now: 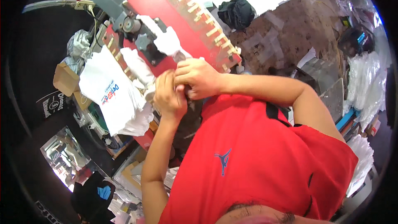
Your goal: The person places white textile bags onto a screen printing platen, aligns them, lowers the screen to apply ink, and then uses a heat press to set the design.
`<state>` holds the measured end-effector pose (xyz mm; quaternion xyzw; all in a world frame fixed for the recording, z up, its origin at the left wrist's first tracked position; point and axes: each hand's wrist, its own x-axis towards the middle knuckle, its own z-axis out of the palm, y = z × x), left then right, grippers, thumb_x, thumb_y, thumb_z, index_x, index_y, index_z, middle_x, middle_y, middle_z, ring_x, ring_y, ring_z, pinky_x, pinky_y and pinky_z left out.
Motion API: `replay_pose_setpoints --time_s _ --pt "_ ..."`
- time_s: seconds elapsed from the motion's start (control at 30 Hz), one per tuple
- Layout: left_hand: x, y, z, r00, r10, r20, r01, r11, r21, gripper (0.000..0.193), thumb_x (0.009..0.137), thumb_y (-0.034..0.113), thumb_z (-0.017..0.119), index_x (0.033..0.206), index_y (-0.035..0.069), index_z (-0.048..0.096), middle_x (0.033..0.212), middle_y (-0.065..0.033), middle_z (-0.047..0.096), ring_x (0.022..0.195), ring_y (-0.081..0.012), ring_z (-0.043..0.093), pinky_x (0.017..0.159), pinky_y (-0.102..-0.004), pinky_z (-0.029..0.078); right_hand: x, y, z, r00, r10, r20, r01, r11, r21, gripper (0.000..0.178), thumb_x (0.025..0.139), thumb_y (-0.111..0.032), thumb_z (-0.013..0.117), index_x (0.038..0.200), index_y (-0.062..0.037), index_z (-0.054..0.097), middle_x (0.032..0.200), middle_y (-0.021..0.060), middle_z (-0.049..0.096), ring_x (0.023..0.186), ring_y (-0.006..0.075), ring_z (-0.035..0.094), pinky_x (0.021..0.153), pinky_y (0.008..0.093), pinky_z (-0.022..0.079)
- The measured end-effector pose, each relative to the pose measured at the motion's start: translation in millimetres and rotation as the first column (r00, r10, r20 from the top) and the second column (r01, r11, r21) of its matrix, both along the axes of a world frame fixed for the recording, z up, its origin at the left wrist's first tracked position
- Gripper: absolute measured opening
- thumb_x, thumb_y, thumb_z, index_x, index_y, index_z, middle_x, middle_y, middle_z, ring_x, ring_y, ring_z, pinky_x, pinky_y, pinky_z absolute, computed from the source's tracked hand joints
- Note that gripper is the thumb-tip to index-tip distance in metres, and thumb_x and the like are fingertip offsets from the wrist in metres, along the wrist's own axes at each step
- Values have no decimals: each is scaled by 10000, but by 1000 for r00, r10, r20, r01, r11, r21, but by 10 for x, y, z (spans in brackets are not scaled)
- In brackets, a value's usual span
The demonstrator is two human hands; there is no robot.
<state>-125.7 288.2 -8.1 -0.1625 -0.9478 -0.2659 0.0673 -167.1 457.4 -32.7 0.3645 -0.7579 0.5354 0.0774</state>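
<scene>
Close together at the near edge of a red heat press [141, 6], my left hand [169, 97] and my right hand [197, 76] are both closed, fingers curled inward. What they grip is hidden behind the fingers. Two white cloth-covered parts, one on the right [166, 39] and one on the left [139, 67], run from the press toward my hands. Between them sits a dark knob [145, 43] on the press's grey metal arm [110, 6]. To the left of my left hand lies a stack of white printed fabric pieces [112, 91].
Pale clips or tabs [207, 20] line the press's right edge. Beyond lies a brown worktop [298, 25] with a black cloth bundle [236, 13]. Clear plastic bags [365, 83] hang at right. An open cardboard box [66, 79] stands left of the stack.
</scene>
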Motion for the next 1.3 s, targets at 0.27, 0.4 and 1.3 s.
replay_pose_setpoints --time_s 0.27,0.4,1.3 --pt "-65 53 -139 998 61 -8 -62 992 -113 117 920 28 600 981 -42 671 980 -185 697 906 -360 667 823 -427 526 -1899 1321 -1683 403 -557 726 487 802 345 296 832 -230 696 1031 -12 670 873 153 733 828 249 714 779 331 560" --pt "-48 69 -131 994 105 -6 -105 990 -93 112 934 20 578 972 -30 672 979 -167 703 882 -338 652 803 -413 502 -2200 1160 -2205 373 -694 616 386 720 577 429 793 -279 778 1082 -4 620 929 184 724 878 300 717 826 377 560" --pt "53 54 -5 988 43 -152 -28 995 98 65 902 86 665 903 23 683 882 -136 688 822 -334 650 743 -427 511 -695 1860 447 539 -410 736 782 568 -257 531 887 -56 701 1354 27 464 837 105 693 743 146 656 693 286 537"
